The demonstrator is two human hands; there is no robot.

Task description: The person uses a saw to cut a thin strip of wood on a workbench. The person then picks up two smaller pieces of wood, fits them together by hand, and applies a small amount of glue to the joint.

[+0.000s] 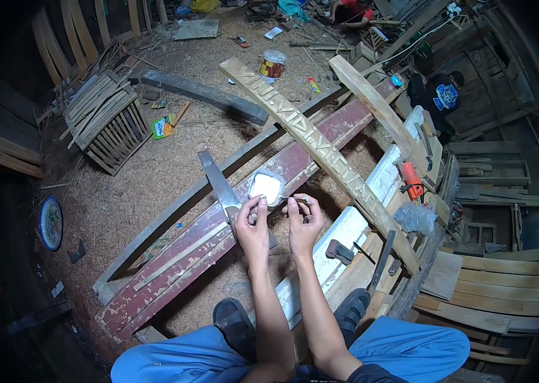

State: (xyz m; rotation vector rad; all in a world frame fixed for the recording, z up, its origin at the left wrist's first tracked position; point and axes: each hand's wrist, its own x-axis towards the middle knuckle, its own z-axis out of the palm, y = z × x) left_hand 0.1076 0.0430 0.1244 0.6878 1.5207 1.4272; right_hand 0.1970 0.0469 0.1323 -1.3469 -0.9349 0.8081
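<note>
My left hand [253, 226] is closed at the near rim of a small clear container [265, 184] with white material in it, gripping it between thumb and fingers. My right hand [304, 223] is closed on a small, thin stick-like item [296, 199] at the container's right; its exact kind is unclear. Beside my left hand a flat grey metal blade [215, 179] lies slanting across a worn maroon board [174, 262]. Behind my hands, a light plank with carved lettering [320, 150] crosses that board diagonally.
Around are a slatted crate [103, 124], a dark beam [199, 96], a can [273, 64], a red power tool [410, 179], white-painted boards [343, 239], a blue-rimmed bowl [51, 223] and stacked planks [499, 287]. A person in dark clothing [438, 99] crouches at right; another in red [352, 13] is farther back.
</note>
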